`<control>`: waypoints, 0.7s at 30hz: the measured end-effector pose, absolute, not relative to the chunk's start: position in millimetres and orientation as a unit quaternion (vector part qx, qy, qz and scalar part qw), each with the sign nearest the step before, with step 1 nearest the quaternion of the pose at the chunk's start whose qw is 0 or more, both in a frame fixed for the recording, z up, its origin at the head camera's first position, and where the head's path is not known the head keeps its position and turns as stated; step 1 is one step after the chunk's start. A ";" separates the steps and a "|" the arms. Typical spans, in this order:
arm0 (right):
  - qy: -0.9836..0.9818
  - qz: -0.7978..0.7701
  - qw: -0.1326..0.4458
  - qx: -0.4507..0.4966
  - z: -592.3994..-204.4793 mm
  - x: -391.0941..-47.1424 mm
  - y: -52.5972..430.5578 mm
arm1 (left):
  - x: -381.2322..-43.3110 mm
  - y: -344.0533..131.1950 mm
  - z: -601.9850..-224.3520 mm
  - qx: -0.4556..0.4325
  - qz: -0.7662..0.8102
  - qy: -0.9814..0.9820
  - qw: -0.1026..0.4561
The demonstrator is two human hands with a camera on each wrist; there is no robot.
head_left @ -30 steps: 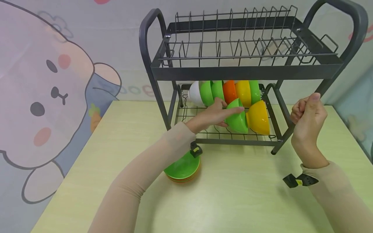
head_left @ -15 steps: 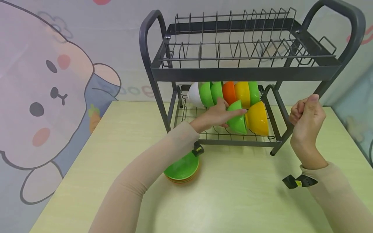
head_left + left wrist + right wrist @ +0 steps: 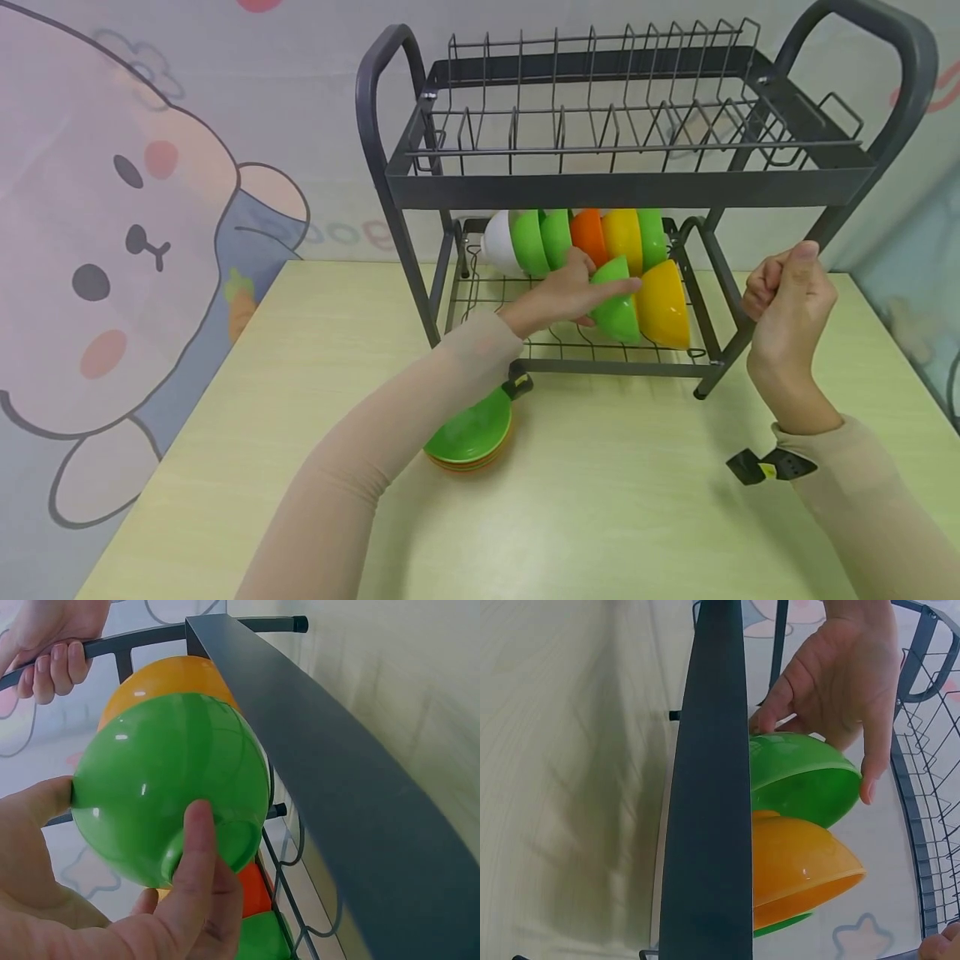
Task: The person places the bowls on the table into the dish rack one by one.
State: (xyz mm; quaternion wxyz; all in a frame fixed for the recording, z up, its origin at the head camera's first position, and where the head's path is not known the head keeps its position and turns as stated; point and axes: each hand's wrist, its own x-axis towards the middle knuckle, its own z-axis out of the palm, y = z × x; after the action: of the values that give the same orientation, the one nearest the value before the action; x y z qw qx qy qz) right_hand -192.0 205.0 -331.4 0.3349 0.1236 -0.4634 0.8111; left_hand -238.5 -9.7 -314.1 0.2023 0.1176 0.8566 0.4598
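My left hand [image 3: 566, 292] holds a green bowl [image 3: 617, 307] on its side at the front of the dish rack's lower shelf. In the left wrist view, the thumb is at the rim of the green bowl [image 3: 165, 765] and the fingers lie by its foot. Right beside it, a larger yellow bowl [image 3: 664, 307] sits tipped on its side, overlapped by the green one in the left wrist view. My right hand [image 3: 791, 312] grips the right side post of the black dish rack [image 3: 622, 192], its fingers curled round the tube.
Behind, a row of white, green, orange and yellow bowls [image 3: 622, 237] stands on edge along the lower shelf. The wire upper tier [image 3: 600, 150] overhangs them. On the table [image 3: 600, 500], a stack of bowls with a green one [image 3: 472, 429] on top sits below my left forearm.
My left hand has moved slightly right with the green bowl, bringing it closer against the yellow bowl. My right hand keeps its grip on the rack.
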 end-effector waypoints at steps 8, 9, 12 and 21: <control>-0.464 0.811 0.332 0.128 -331.1 -190.9 206.5 | -238.5 -2.1 -316.8 0.125 0.458 0.855 0.208; -0.464 0.811 0.332 0.128 -331.2 -190.8 206.6 | -238.2 -1.0 -316.8 0.124 0.456 0.856 0.211; -0.463 0.811 0.334 0.130 -331.7 -190.8 206.5 | -237.2 2.0 -316.8 0.123 0.444 0.861 0.214; -0.470 0.808 0.333 0.127 -331.5 -191.8 205.3 | -237.0 4.9 -316.7 0.114 0.416 0.877 0.214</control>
State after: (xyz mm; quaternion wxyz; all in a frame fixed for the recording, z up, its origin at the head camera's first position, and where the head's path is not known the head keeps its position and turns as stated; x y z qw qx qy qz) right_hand -191.8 205.3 -331.5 0.3329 0.1274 -0.4696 0.8077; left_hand -237.0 4.9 -316.7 0.2137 0.1144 0.8766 0.4156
